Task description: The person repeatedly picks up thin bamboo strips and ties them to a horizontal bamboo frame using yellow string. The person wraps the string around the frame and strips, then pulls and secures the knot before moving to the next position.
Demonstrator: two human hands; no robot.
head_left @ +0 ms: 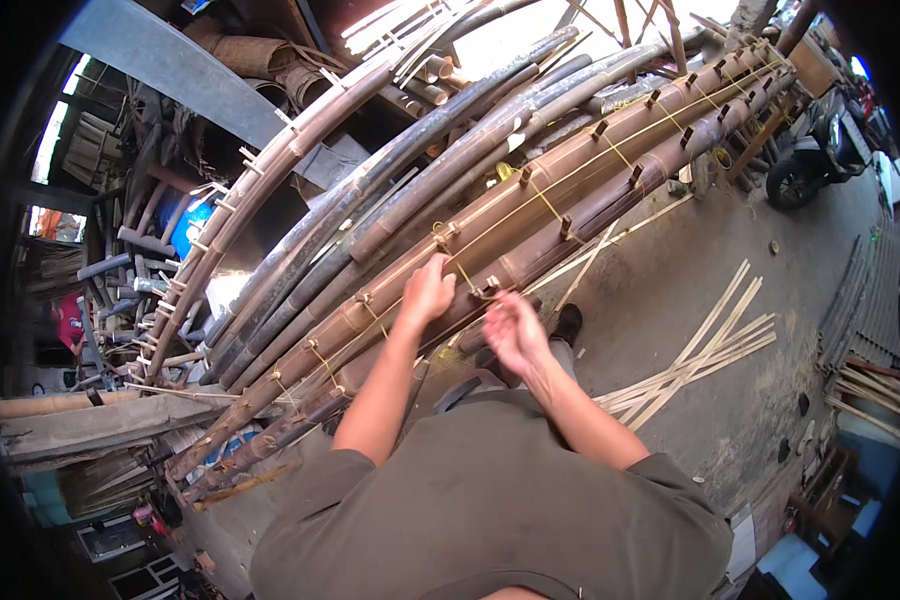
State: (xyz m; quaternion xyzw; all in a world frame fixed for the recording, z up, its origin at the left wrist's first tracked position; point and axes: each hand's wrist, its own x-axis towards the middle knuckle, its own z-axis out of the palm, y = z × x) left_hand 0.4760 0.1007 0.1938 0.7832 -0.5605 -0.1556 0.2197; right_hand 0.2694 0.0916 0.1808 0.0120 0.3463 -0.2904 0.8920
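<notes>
Two brown bamboo poles, a far pole [570, 160] and a near pole [518, 268], lie side by side, running diagonally from lower left to upper right. Each is jointed by visible nodes. Short pegs [526, 176] project from both poles, spaced in a row along each length. Yellow cord [545, 204] spans crosswise between pegs of opposite rows (knot details are too small to resolve), in several separate strands.
</notes>
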